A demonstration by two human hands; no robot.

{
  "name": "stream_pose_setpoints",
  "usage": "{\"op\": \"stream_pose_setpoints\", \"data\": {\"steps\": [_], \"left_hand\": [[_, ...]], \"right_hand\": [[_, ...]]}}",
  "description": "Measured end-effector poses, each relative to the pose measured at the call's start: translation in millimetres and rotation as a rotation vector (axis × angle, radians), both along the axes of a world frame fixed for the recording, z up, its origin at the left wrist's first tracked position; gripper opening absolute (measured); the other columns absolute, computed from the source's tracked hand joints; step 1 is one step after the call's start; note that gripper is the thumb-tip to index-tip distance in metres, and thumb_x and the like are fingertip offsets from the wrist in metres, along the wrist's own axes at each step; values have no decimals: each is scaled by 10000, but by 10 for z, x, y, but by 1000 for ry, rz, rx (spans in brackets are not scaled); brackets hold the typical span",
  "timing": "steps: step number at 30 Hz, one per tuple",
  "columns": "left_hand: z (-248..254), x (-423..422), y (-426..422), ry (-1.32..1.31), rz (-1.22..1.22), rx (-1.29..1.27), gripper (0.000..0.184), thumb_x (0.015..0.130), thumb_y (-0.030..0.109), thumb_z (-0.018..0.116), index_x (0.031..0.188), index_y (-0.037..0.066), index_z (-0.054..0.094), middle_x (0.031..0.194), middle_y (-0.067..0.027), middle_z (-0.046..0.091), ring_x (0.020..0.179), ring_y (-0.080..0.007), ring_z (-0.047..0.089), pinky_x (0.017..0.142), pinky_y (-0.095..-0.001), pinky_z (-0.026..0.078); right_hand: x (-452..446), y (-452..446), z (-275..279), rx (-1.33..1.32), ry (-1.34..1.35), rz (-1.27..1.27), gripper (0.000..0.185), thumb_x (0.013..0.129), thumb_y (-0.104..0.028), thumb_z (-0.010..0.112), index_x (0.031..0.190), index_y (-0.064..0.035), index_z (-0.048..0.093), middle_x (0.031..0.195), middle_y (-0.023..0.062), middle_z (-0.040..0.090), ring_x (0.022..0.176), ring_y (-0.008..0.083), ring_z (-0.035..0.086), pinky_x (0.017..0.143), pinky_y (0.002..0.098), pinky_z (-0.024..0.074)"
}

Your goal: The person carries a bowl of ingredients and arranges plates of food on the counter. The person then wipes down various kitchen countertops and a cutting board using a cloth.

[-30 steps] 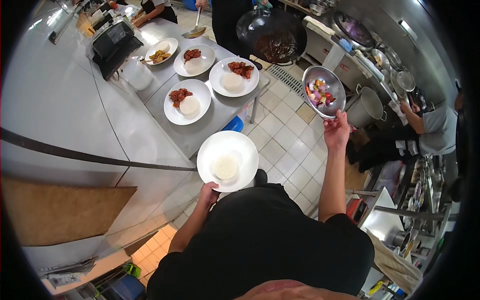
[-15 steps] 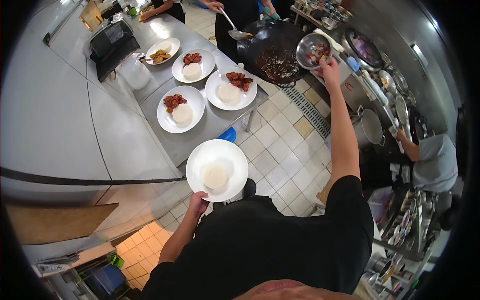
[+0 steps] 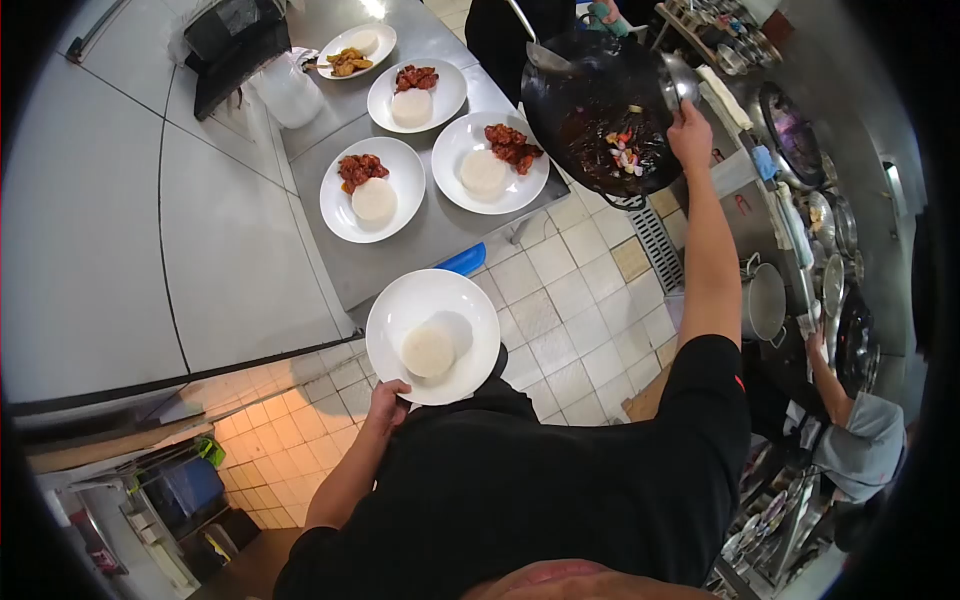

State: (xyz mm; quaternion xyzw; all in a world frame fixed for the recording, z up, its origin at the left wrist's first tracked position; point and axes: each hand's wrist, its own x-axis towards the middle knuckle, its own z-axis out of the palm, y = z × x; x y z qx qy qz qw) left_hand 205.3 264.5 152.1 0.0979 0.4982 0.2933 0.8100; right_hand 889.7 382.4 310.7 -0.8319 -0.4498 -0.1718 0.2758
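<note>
The left hand (image 3: 390,403) held the plate (image 3: 474,318), likely easy to break, by its rim. The right hand (image 3: 690,140) held the light-looking metal bowl (image 3: 681,78) by its edge.

The right hand (image 3: 690,140) grips, stretched well ahead of the left hand (image 3: 387,405), its forearm (image 3: 711,220) running back behind it. The left hand clasps, thumb (image 3: 398,387) uppermost, torso (image 3: 540,490) close behind.
</note>
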Motion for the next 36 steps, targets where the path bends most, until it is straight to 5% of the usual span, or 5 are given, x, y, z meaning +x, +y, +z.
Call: {"op": "stream_pose_setpoints", "data": {"steps": [15,19,25,31,36], "left_hand": [[66,10,82,-24,3,-6,635,635,-92,470,1264,-48,392,1185,-172,534,1085,-341,532,951,-432,436],[-22,-84,113,-65,-21,45,632,629,-106,467,1254,-64,390,1190,-185,527,1087,-345,531,953,-431,433],[-105,-189,194,-128,-208,72,654,623,-10,505,1269,-42,406,1220,-158,528,1138,-318,498,1014,-404,371],[-75,-314,397,-204,-494,44,646,621,-10,508,1259,-39,415,1224,-136,526,1150,-293,490,1022,-398,355],[-195,-250,446,-193,-745,57,622,631,-18,485,1250,-27,423,1213,-137,528,1147,-287,499,1014,-412,382]], "right_hand": [[372,-691,-583,-373,-24,-25,147,819,-80,478,955,-60,529,911,220,585,853,423,568,711,496,444],[244,-1139,75,91,-49,-127,199,820,-111,535,985,2,537,835,198,611,766,377,613,681,417,484],[-278,-3445,-667,919,1166,-388,54,740,-126,574,731,-101,527,628,5,510,486,132,485,436,259,414],[-3913,-5590,-2103,882,1764,-936,190,692,-110,542,560,-162,416,472,-8,383,348,128,340,323,256,305],[-6896,-7040,-1968,961,2126,-1288,228,680,-107,565,550,-164,387,465,-24,343,349,117,307,327,228,282]]}}
